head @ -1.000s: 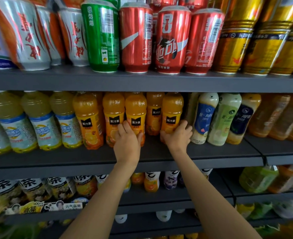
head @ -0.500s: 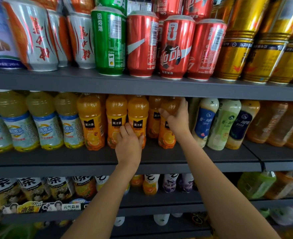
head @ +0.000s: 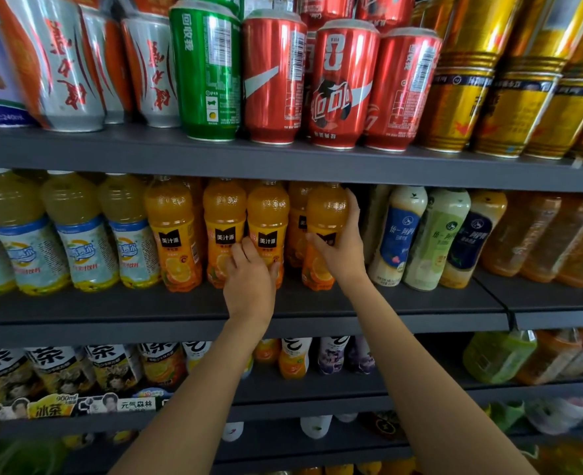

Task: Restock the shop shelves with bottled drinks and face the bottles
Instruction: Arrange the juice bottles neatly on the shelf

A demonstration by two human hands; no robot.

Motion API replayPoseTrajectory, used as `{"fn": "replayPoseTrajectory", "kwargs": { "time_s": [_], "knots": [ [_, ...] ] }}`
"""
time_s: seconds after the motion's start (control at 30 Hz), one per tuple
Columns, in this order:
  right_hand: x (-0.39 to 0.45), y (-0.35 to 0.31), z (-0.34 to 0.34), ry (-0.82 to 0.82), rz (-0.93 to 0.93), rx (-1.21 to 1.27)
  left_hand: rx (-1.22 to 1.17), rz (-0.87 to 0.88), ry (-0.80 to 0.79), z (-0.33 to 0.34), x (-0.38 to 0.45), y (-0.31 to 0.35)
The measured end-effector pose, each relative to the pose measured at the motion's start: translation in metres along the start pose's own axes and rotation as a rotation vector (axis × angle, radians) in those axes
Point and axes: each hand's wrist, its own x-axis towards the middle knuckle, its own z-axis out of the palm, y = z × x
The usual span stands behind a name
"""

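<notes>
Head view: right hand (head: 341, 255) wrapped round rightmost orange juice bottle (head: 324, 214), upright, standing on middle shelf (head: 420, 303), label half-turned. Left hand (head: 250, 286) at 9 o'clock of it, fingers (head: 240, 250) curled against two neighbouring bottles. Front-row orange juice bottles: four, with more behind. Hands: two.

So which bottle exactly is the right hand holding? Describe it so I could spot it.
Find the middle shelf, under the red cans. In its row of orange juice bottles, it is the rightmost orange bottle, beside the white blue-labelled bottle. Only this one has the right hand covering its label.
</notes>
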Motion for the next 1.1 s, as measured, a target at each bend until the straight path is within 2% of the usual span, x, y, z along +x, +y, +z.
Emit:
{"fn": "replayPoseTrajectory", "kwargs": {
  "time_s": [0.2, 0.33, 0.47, 0.63, 0.8, 1.1],
  "knots": [
    [-0.021, 0.023, -0.004, -0.158, 0.245, -0.093, -0.153, 0.001, 0.027, 0.004, -0.012, -0.004],
    [-0.023, 0.023, -0.001, -0.158, 0.254, -0.111, -0.284, -0.047, 0.083, 0.013, -0.029, -0.010],
    [-0.028, 0.019, 0.013, -0.133, 0.244, -0.089, -0.256, -0.134, 0.007, 0.017, -0.029, -0.007],
    [-0.042, 0.023, 0.026, -0.041, 0.255, -0.121, -0.153, -0.153, -0.032, 0.017, -0.026, -0.006],
    [-0.045, 0.030, 0.024, -0.085, 0.231, -0.146, -0.117, -0.212, -0.028, 0.020, -0.023, -0.001],
    [-0.046, 0.027, 0.025, -0.117, 0.251, -0.143, -0.131, -0.207, -0.016, 0.023, -0.021, -0.003]
  ]
}}
